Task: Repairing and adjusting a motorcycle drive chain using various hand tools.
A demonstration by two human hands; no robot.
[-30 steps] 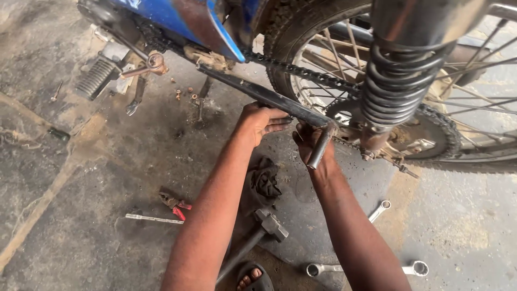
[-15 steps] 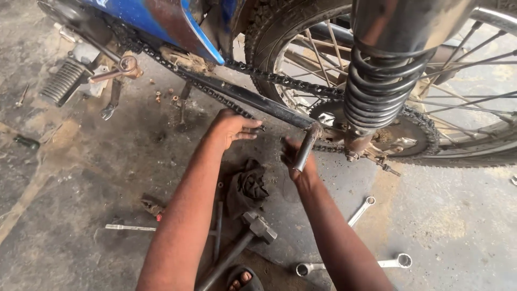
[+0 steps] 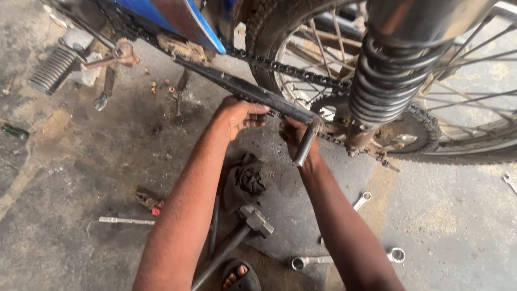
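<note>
Left hand (image 3: 237, 114): up at the black swingarm (image 3: 253, 92) of the motorcycle, fingers (image 3: 257, 110) curled onto its lower edge, touching the bar and the chain run there; whether they truly clamp it I cannot tell.
Right hand (image 3: 295, 139): just beside the left one, under the end of the swingarm, fingers clenched round a short metal rod (image 3: 306, 144).
Metal rod: tilted, its top end up against the swingarm near the rear axle, its lower end poking out below the fist.
Drive chain (image 3: 291, 70): runs above the swingarm from under the blue panel (image 3: 186, 21) to the rear sprocket (image 3: 417, 121).
Shock spring (image 3: 385, 81): big dark coil, standing right in front of the spoked rear wheel (image 3: 463, 91).
Footpeg (image 3: 53, 69): ribbed, at the far left edge of the floor, well apart from both hands.
Floor (image 3: 81, 161): stained concrete, tools scattered across it.
Black rag (image 3: 245, 180): crumpled on the floor between the two forearms.
Hammer (image 3: 253, 221): lies just below the rag, handle running toward the near edge.
Spanners: one small (image 3: 362, 201) beside the right forearm, a longer ring one (image 3: 344, 260) near the bottom edge.
Red-handled pliers (image 3: 149, 202): left of the left forearm, a thin metal bar (image 3: 126, 220) just below them.
Sandalled foot (image 3: 237, 276): at the near edge, by the hammer handle.
</note>
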